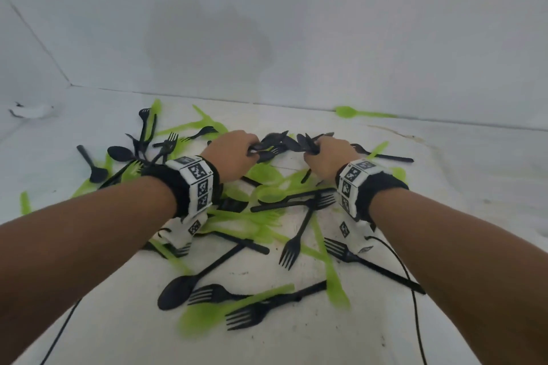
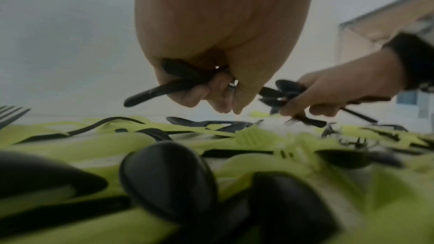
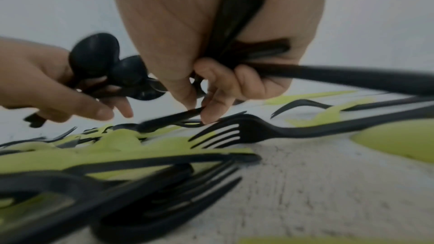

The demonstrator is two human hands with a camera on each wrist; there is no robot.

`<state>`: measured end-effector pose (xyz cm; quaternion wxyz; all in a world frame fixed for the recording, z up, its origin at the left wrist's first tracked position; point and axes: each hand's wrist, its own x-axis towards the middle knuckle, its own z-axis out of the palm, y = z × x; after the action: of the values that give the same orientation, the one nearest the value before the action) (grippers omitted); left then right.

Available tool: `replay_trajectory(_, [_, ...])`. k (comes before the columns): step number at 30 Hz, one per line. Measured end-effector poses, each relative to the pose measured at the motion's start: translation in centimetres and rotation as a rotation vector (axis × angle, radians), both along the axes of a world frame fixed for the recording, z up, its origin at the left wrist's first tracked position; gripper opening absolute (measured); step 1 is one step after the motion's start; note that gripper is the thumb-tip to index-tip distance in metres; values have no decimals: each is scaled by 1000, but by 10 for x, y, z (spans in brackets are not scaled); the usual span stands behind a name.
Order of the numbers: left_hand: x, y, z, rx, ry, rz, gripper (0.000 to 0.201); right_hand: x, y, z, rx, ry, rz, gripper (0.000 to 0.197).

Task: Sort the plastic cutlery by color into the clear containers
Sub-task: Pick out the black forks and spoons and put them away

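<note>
Both hands [image 1: 234, 154] [image 1: 327, 158] grip black cutlery [image 1: 274, 141]; containers unseen.

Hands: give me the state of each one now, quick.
Left hand: gripping a bunch of black cutlery.
Right hand: gripping another black bunch.

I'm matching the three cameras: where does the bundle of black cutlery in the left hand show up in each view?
Head: bundle of black cutlery just above centre, sticking out of the left hand.
Left wrist: centre, under the palm, one handle poking left.
Right wrist: left of centre, spoon bowls up.
Shared landmark: the right hand, also gripping black pieces, right beside it.
</note>
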<state>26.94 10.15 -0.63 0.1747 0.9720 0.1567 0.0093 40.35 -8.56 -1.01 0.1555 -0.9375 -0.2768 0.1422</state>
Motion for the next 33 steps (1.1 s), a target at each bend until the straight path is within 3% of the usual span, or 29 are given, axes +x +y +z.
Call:
replay_trajectory(4, [20,10,-5,67,64,-128,20,-5,-8,-1,-8,-9,-77,31])
replay_trajectory(7, [28,13,-7,94,87,-155,30,-8,-14,-3,97,6,-174,39])
replay_trajectory(12, [30,14,-13,175,49,-261,16,-17,-18,2,252,-7,-282,60])
replay_trajectory(14, [30,13,-11,145,-37,-243,14,-20,-21,3,289,11,-291,51])
replay_trajectory(17, [28,6,5,20,-281,-195,15,-27,-27,6,423,21,-305,24])
replay_trajectory(19, [27,-2,18,-126,-436,-170,13,-33,-31,10,543,47,-338,29])
replay_trajectory(22, [34,-14,31,-508,-528,-43,19,-42,-36,16,669,98,-378,26])
replay_trajectory(26, [39,-25,39,-955,-384,120,46,-48,-39,17,812,158,-435,15])
replay_trajectory(27, [38,-26,37,-981,-323,107,44,-50,-38,16,820,162,-429,14])
replay_trajectory(30, [30,-27,31,-1010,-249,47,10,-57,-33,15,777,148,-366,17])
replay_trajectory(33, [14,-19,31,-1018,-257,86,21,-57,-24,9,649,125,-369,31])
